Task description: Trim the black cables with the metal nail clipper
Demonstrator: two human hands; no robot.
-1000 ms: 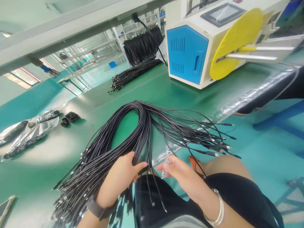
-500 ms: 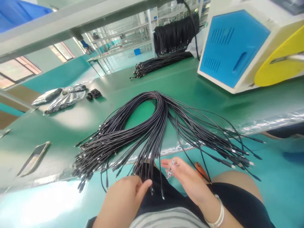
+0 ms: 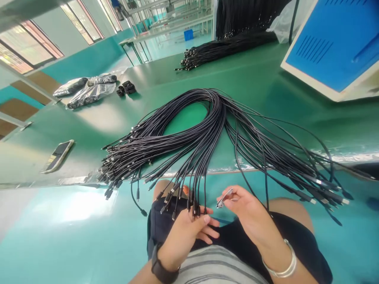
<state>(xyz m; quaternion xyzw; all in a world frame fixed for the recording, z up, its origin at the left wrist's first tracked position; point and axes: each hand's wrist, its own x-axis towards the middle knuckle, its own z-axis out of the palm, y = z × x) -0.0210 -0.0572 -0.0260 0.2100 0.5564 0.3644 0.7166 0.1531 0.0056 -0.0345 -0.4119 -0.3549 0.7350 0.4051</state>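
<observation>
A big looped bundle of thin black cables lies on the green bench, with its plug ends hanging over the near edge above my lap. My left hand sits just under the hanging plug ends, its fingers curled and touching the tips of a few cables. My right hand is beside it to the right, pinching a small clear plastic piece between thumb and fingers. A dark watch is on the left wrist and a silver bangle on the right.
A phone lies near the bench's left front edge. Plastic bags and small black rolls sit at the far left. Another cable pile is at the back. A blue-and-white machine stands at the right.
The view has tilted down and left. My left hand let go of the bundle on the bench and dropped to the hanging plug ends; my right hand kept hold of the clear piece.
</observation>
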